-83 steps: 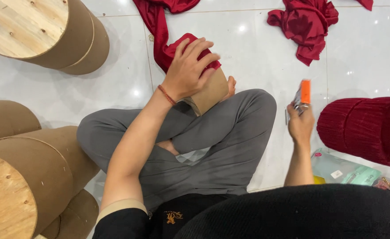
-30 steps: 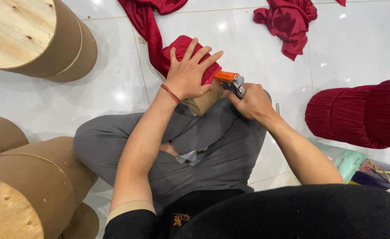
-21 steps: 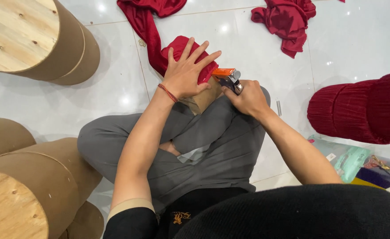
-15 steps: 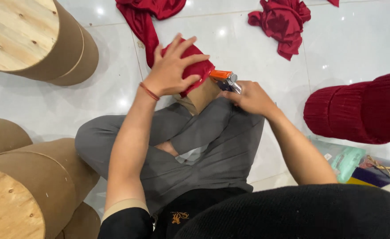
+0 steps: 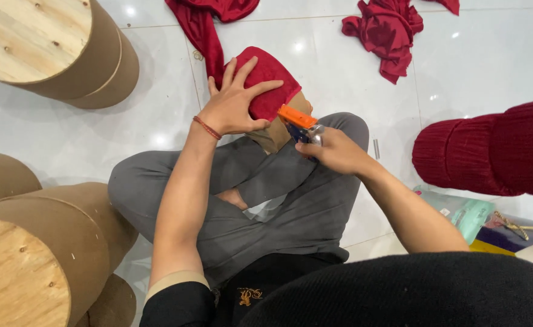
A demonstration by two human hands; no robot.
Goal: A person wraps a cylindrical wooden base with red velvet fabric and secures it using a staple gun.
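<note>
The left hand (image 5: 233, 106) is laid flat, fingers spread and the grip released, on the red fabric (image 5: 272, 85) stretched over a brown cylinder (image 5: 278, 130) resting on the lap. The right hand (image 5: 336, 151) is clenched around an orange-topped stapler (image 5: 299, 124), whose nose is held against the cylinder's side just below the fabric edge. Loose red cloth (image 5: 387, 30) lies on the floor beyond both hands.

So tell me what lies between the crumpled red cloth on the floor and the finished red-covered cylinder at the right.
In the head view, only bare white floor tile separates the crumpled red cloth from the red-covered cylinder.
</note>
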